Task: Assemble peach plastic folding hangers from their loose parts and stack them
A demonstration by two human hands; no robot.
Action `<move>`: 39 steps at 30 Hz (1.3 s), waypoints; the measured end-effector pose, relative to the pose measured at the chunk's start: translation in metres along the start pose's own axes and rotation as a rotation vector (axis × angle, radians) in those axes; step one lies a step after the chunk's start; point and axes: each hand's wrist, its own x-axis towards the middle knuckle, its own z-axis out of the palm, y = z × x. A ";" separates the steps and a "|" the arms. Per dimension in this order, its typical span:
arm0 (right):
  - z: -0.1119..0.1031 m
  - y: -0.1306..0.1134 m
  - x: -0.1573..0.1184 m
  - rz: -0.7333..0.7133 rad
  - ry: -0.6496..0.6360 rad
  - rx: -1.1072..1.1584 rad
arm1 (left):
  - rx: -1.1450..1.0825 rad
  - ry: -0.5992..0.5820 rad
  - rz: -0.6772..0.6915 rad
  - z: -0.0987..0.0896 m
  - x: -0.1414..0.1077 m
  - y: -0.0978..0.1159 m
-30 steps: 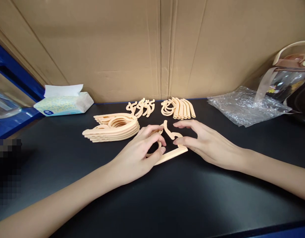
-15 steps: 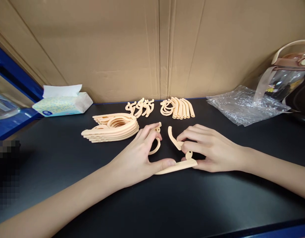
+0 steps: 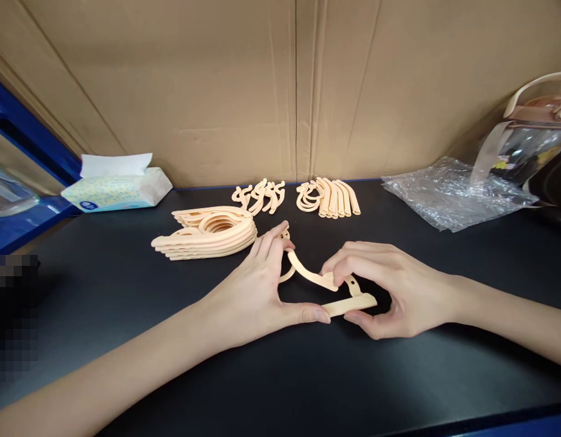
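Cream plastic pieces are between my two hands. My left hand (image 3: 262, 285) grips a cream piece (image 3: 351, 304), its thumb on the long lower bar and its fingers at the upper end, where a curved part shows. Fingers of my right hand (image 3: 390, 288) pinch a curved cream arm (image 3: 310, 272) above that bar, while the right thumb touches the bar's lower edge near its right end. A small tab with a hole stands between arm and bar. My left palm hides part of the held piece.
Stacked cream frames (image 3: 207, 237) lie at the left. Behind are small hook pieces (image 3: 262, 197) and curved arms (image 3: 337, 197). A tissue pack (image 3: 119, 191) stands back left; crumpled clear plastic (image 3: 458, 191) and a bottle (image 3: 526, 139) are at the right, before a cardboard wall.
The curved arm has moved left and down, closer to the left hand. My right hand has shifted, its thumb now in view below the bar. The held piece has moved slightly right.
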 end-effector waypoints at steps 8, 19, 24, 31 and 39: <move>0.001 -0.002 0.000 0.026 -0.045 -0.005 | 0.035 0.027 0.089 0.004 -0.002 -0.006; 0.001 -0.001 0.001 -0.040 -0.052 -0.034 | 0.031 0.059 0.106 0.007 0.000 -0.008; 0.001 -0.001 0.001 -0.052 -0.035 -0.047 | 0.004 0.067 0.104 0.006 -0.001 -0.007; 0.003 0.002 0.002 -0.080 -0.022 -0.042 | 0.039 0.049 0.077 0.006 -0.001 -0.005; 0.002 0.005 0.000 -0.010 -0.007 -0.017 | 0.076 0.018 0.095 0.003 0.000 -0.001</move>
